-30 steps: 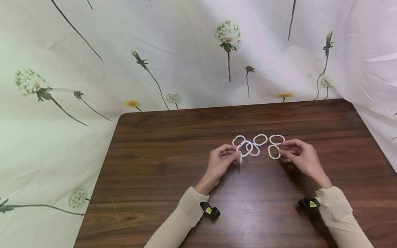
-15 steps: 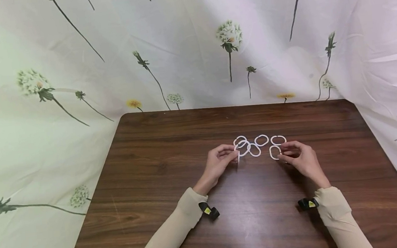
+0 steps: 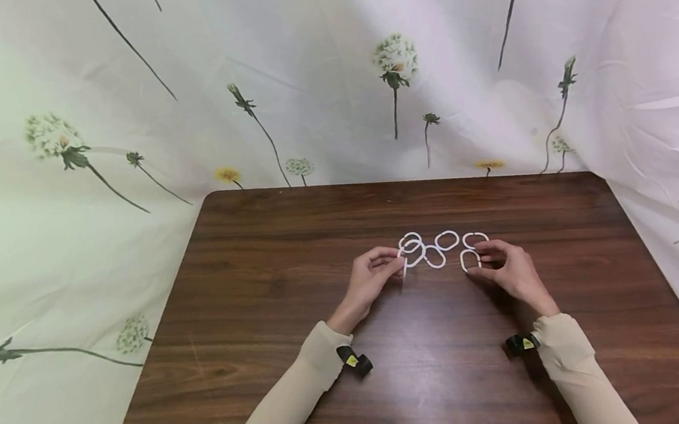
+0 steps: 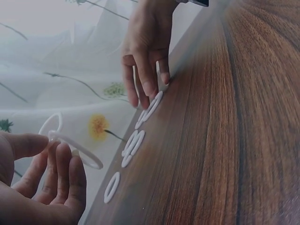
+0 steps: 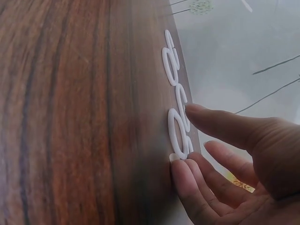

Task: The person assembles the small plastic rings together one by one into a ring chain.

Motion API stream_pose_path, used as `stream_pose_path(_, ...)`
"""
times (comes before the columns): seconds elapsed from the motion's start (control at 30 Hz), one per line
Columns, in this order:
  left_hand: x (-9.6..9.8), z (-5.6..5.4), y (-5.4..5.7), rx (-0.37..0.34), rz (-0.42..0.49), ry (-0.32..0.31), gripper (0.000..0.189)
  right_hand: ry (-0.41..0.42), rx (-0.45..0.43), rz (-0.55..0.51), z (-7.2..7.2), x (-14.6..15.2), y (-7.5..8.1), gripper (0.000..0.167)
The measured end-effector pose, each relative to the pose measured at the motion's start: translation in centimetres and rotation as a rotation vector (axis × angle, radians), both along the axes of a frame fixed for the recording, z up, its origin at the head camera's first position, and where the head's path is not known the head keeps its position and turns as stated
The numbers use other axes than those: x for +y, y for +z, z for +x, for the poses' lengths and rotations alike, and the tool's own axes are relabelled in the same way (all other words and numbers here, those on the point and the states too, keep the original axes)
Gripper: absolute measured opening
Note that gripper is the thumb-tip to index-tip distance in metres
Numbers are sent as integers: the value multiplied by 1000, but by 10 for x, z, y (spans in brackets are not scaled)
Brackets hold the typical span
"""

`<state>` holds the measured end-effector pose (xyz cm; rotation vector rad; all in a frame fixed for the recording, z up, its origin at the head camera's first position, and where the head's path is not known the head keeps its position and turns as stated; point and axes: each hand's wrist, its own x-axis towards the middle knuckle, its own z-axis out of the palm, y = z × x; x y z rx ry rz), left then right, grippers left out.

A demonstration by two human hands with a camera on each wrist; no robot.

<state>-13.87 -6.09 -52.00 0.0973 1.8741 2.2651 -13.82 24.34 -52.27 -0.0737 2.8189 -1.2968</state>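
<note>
My left hand [image 3: 367,279] pinches a white oval plastic ring [image 4: 80,153] between thumb and fingers, raised off the table. A second white ring [image 4: 60,123] hangs linked with it. My right hand [image 3: 514,274] is at a white ring [image 3: 462,261] lying flat at the right of the row. In the right wrist view, a fingertip of that hand touches the near end of this ring [image 5: 172,131], while the other digit reaches over by the neighbouring ring [image 5: 179,93]. The fingers are spread apart, not closed round it.
Several more white oval rings lie on the dark wood table [image 3: 293,244], among them a ring [image 3: 444,256] beside the held ones and a farther ring [image 3: 443,233]. Behind the table's far edge hangs a flower-print cloth [image 3: 329,104].
My left hand has shifted slightly left with its rings. My right hand has moved a little left, its thumb sliding to the lower end of the near ring.
</note>
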Motion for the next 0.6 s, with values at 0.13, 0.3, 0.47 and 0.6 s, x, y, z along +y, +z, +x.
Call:
stream_pose_path(0.13, -2, 0, 0, 0, 9, -2, 33, 29, 0, 19, -4, -2, -1, 53)
stream_pose_path(0.3, -1, 0, 0, 3, 23, -7, 33, 60, 12, 30, -8, -2, -3, 55)
stream_pose_path(0.47, 0, 1, 0, -9, 37, -16, 36, 66, 21, 45, -11, -3, -6, 54)
stream_pose_path(0.6, 0, 1, 0, -16, 44, -12, 35, 68, 28, 52, -12, -3, -7, 54)
